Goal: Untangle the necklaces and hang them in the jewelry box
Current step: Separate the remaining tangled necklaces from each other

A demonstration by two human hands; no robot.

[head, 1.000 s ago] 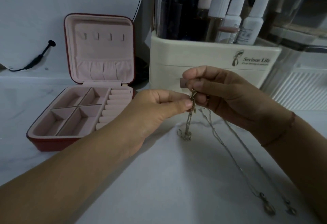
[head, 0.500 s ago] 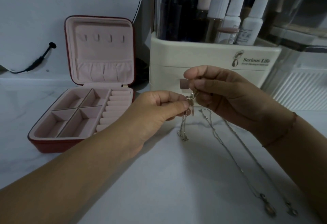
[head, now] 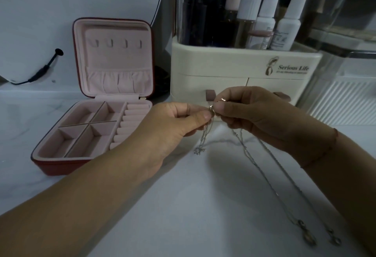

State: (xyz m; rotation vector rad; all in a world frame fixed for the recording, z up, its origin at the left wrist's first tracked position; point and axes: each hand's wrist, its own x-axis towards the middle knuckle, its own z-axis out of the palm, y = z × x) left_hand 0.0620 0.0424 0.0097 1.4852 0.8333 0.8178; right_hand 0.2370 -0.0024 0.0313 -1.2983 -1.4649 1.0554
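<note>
Thin silver necklaces (head: 262, 173) hang tangled from my two hands above the white table. My left hand (head: 175, 126) pinches the chains between thumb and forefinger at the knot. My right hand (head: 254, 114) pinches the same knot from the other side, fingertips touching the left's. A short loop (head: 201, 145) dangles below the left thumb. Two long strands trail to the lower right and end in clasps (head: 309, 238) lying on the table. The red jewelry box (head: 61, 165) stands open at the left, pink lined, with small hooks (head: 118, 43) in its upright lid.
A cream cosmetics organizer (head: 234, 67) with bottles stands right behind my hands. A clear container (head: 345, 86) sits at the far right. A black cable (head: 42, 69) runs along the white wall at the left.
My hands have drawn closer together at the knot and risen slightly. The short dangling loop has shifted left and now hangs thinner below my left thumb.
</note>
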